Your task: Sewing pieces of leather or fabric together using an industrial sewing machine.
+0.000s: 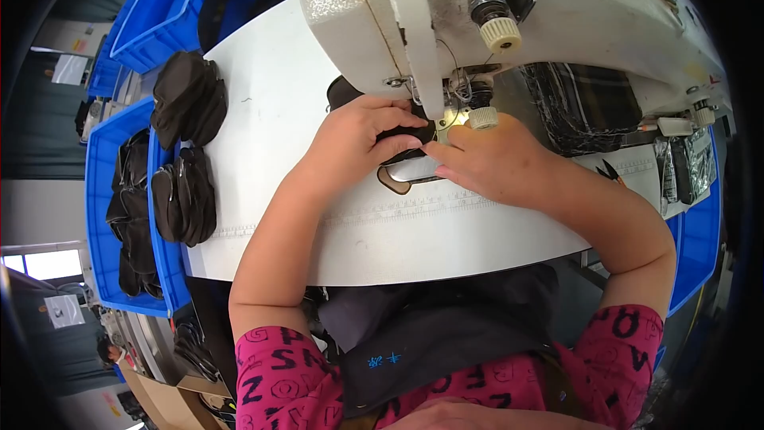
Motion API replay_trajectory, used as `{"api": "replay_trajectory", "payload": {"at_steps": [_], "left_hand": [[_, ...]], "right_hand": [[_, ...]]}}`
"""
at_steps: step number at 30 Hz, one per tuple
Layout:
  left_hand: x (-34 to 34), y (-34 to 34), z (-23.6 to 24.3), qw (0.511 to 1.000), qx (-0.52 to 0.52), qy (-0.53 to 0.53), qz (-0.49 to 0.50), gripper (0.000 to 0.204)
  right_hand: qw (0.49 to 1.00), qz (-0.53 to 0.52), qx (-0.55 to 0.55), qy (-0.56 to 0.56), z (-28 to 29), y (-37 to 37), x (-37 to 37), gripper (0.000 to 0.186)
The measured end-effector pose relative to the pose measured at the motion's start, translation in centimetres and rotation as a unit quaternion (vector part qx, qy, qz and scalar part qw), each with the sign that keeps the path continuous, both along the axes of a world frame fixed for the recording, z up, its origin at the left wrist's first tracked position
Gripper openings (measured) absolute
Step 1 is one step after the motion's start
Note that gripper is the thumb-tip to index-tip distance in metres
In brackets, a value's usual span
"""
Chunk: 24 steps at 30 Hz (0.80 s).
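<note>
Under the needle area of a white sewing machine (557, 20), a black fabric piece (344, 94) lies on the white table. My left hand (358, 139) grips the fabric from the left, thumb and fingers closed on its near side. Close by, my right hand (501, 161) pinches the right edge of the same piece, its fingertips almost meeting those of my left. A lit spot shows at the needle; the machine head and my fingers hide most of the sewn area. Just below my fingertips lies a small brown-edged curved part (395, 181), which may belong to the piece.
Stacked black pouches (187, 99) and a second pouch stack (185, 195) sit at the table's left edge, beside a blue bin (163, 251) holding more. Black pieces (577, 103) lie under the machine arm. Thread snips (613, 173) and a clear packet (688, 167) are at right.
</note>
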<state>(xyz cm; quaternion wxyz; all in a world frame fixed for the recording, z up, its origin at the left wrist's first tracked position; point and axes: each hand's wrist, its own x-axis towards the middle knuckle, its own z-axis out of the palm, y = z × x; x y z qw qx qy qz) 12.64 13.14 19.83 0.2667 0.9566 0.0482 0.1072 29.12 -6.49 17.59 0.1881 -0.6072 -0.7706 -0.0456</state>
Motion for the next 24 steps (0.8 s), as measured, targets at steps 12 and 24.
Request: {"api": "replay_trajectory", "payload": {"at_steps": [12,24], "left_hand": [[0.2,-0.7,-0.5,0.999,0.033,-0.040,-0.015,0.020],[0.4,-0.8,-1.1,0.996,0.060,-0.065,-0.015,0.019]], "right_hand": [[0.999,0.010,-0.016,-0.026,0.6,-0.1,-0.5,0.034],[1.000,0.001,-0.001,-0.013,-0.1,0.1,-1.0,0.040]]}}
